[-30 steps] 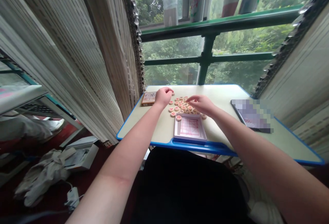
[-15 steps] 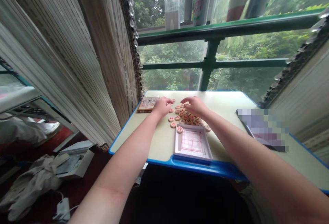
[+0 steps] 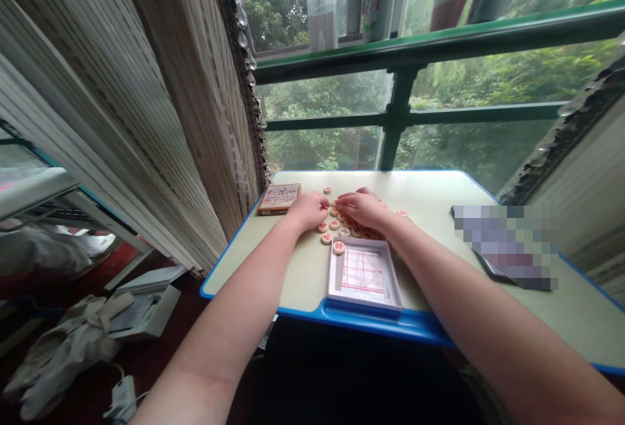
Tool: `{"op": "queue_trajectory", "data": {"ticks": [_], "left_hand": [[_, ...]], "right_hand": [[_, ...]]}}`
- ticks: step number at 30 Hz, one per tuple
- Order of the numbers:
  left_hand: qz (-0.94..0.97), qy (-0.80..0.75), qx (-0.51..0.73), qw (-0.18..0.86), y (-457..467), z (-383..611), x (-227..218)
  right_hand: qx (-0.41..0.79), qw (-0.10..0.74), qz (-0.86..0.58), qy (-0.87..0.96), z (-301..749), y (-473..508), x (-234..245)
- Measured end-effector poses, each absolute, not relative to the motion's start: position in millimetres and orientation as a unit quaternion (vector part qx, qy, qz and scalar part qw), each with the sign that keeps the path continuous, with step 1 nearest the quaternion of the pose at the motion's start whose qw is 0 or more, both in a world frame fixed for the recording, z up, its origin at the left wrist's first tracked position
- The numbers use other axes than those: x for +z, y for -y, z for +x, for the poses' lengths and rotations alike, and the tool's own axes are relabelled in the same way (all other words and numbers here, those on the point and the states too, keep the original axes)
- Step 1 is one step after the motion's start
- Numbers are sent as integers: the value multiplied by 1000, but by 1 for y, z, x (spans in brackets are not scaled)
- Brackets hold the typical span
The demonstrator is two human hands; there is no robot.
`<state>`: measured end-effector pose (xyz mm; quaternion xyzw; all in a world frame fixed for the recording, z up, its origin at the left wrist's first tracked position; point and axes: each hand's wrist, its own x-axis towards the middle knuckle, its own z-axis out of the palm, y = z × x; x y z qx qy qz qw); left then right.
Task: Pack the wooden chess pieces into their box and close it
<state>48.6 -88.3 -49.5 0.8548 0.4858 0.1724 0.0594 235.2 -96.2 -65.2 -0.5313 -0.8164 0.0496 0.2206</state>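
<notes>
Several round wooden chess pieces [image 3: 338, 247] with red characters lie in a loose heap on a pale table [image 3: 430, 194] with a blue rim. My left hand [image 3: 308, 208] rests at the heap's left side with fingers curled. My right hand [image 3: 360, 205] lies palm down over the heap, fingers together and touching the pieces. What, if anything, either hand holds is hidden. A white shallow box [image 3: 364, 274] lined with a red grid sheet sits just in front of the heap, near the table's front edge. A wooden box lid [image 3: 279, 198] lies left of my left hand.
A blurred dark flat object [image 3: 505, 246] lies on the table's right part. Reed blinds [image 3: 161, 99] hang at the left, and a green-framed window [image 3: 405, 54] is behind, with cans and cups on its sill. Papers and cloth [image 3: 78, 334] lie on the floor at the left.
Both hands have come together over the heap of pieces. My right hand has dropped flat onto them and my left hand has shifted right toward it.
</notes>
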Motion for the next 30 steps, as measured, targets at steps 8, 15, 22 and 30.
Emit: {"op": "queue_trajectory", "data": {"ticks": [8,15,22,30], "left_hand": [[860,-488,143,37,95,48,-47],[864,-485,129,37,92,48,-48],[862,-484,146,48,92,49,-49],[856,-488,159,63,96,51,-46]], "right_hand": [[21,196,-515,834,234,93,-65],[19,186,-517,835,232,95,-65],[7,196,-515,834,231,91,-66],[1,188,-525,830,225,92,-62]]}}
